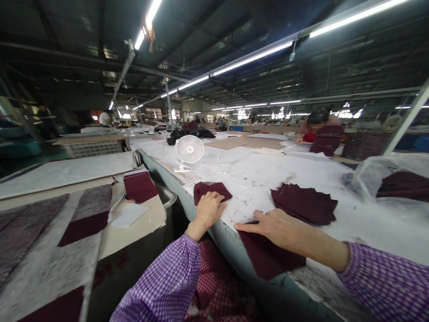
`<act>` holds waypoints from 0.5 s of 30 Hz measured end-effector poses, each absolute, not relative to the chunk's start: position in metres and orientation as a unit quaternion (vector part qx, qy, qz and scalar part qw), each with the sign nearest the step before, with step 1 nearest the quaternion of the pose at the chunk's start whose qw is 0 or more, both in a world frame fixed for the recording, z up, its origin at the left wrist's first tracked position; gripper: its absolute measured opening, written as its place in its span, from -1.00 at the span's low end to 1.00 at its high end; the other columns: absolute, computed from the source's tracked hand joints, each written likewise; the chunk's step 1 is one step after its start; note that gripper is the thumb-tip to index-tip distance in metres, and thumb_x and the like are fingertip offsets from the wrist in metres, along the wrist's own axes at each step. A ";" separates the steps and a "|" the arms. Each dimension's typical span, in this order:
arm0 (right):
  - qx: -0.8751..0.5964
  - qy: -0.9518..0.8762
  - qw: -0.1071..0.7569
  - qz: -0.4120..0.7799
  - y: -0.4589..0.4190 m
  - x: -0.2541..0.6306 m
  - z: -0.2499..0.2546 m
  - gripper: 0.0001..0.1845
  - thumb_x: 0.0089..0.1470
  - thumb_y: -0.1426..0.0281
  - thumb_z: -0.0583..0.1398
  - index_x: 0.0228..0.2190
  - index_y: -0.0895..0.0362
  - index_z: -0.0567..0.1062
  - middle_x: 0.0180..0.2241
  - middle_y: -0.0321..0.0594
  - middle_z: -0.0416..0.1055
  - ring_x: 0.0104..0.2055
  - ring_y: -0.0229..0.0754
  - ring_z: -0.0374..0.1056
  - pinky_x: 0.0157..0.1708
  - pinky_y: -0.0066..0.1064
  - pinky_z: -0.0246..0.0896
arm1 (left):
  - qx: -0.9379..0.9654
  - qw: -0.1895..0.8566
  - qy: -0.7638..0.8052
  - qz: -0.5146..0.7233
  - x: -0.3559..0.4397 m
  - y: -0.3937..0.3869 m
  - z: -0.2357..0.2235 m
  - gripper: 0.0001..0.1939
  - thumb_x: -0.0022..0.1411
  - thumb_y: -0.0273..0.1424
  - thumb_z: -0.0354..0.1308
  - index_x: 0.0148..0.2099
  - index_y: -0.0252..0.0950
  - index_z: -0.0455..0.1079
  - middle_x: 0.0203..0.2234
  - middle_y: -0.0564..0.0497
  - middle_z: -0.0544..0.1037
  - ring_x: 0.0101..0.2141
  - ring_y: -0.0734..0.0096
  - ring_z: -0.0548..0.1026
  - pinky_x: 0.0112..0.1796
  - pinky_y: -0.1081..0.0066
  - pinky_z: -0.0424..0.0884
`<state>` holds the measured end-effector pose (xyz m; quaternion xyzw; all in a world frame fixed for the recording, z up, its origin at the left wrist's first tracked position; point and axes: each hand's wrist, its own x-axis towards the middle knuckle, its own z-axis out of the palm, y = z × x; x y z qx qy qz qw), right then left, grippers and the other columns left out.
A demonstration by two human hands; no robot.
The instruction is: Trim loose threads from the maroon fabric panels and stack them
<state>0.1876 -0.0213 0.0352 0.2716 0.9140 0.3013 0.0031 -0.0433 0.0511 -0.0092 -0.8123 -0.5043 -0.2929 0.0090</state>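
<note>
My left hand (209, 210) rests its outstretched fingertips on a small folded maroon fabric piece (203, 188) near the table edge. To its right, my right hand (276, 226) lies over a larger maroon fabric panel (273, 257), index finger extended along its upper corner and the fingers apart. That panel hangs partly over the edge of the white-covered table (248, 174). Just beyond my right hand, a fanned stack of maroon fabric pieces (306, 203) lies on the table. Neither hand grips anything that I can see.
A small white fan (189, 150) stands beyond my left hand. On the left, a side surface carries a maroon bundle (140, 185) and a white paper piece (130, 214). Clear plastic (372, 179) covers dark fabric at right. A co-worker (320, 125) bends over the table's far side.
</note>
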 end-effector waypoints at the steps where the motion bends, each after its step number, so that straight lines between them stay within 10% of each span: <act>1: 0.276 0.915 0.003 0.296 -0.022 0.186 0.036 -0.28 0.11 0.63 -0.01 0.19 -0.23 0.10 -0.36 -0.25 0.38 -0.60 -0.32 0.18 -0.56 -0.40 -0.15 | -0.812 0.013 -0.512 -0.279 -0.045 0.055 -0.010 -0.77 0.21 -0.37 0.11 -0.09 -0.27 0.44 -0.15 -0.09 0.49 -0.11 0.19 0.36 -0.09 0.21 0.27; 9: 0.365 0.931 -0.020 0.014 0.010 0.209 0.062 -0.46 0.08 0.46 0.06 0.12 0.06 0.27 -0.18 -0.12 0.46 -0.20 -0.09 0.38 -0.23 -0.31 0.20 | -0.807 0.060 -0.538 -0.236 -0.045 0.063 -0.005 -0.84 0.21 -0.53 -0.01 -0.27 -0.30 0.40 -0.26 -0.10 0.49 -0.17 0.24 0.43 -0.17 0.32 0.31; 15: 0.493 0.867 -0.068 -0.028 0.059 0.299 0.078 -0.57 0.06 0.39 0.04 -0.02 0.16 0.39 -0.42 -0.17 0.49 -0.41 -0.10 0.40 -0.41 -0.33 0.25 | -0.741 -0.007 -0.535 -0.405 -0.035 0.055 0.012 -0.86 0.23 -0.49 -0.08 -0.23 -0.27 0.30 -0.46 0.02 0.47 -0.39 0.32 0.46 -0.32 0.38 0.32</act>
